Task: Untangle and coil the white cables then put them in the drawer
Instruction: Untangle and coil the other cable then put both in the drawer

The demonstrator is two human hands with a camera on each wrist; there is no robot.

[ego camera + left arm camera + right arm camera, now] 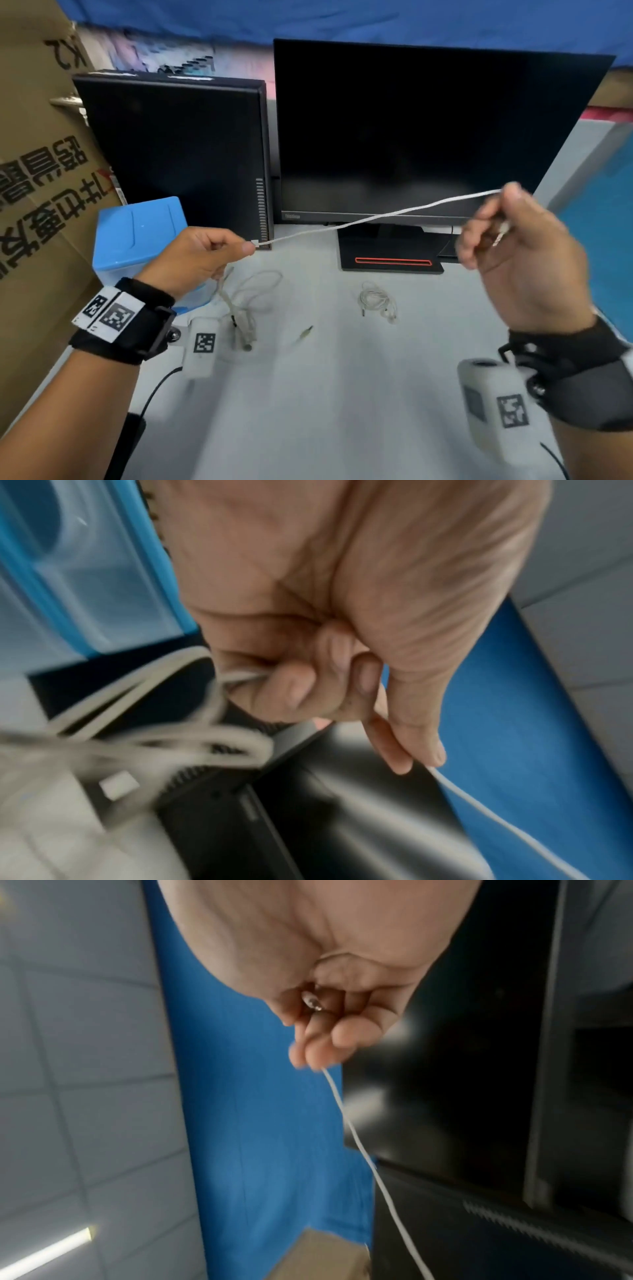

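Well, I am looking down at a pale grey desk [342, 394] with a dark monitor [428, 130] standing at the back and a black computer case [171, 154] upright just to its left. A blue plastic drawer box [137, 233] sits in front of the case, near the desk's left edge, and a big cardboard box [34, 171] with printed characters leans in at the far left. Blue fabric hangs behind everything.

A white cable [376, 216] is stretched in the air between my two hands, in front of the monitor's lower edge. My left hand [202, 260] is raised above the desk near the drawer box, thumb and forefinger pinching the cable where a small white connector shows. The left wrist view shows the other fingers curled, with blurred loops of the cable hanging out of the fist. Those loops trail down to a loose tangle [243, 308] on the desk below.

My right hand [524, 260] is higher and well to the right, fingers curled, fingertips pinching the other end of the stretched cable; the right wrist view shows a metal plug tip tucked against the palm.

A second small bundle of white earphone cable [376, 301] lies on the desk in front of the monitor's stand, apart from both hands.
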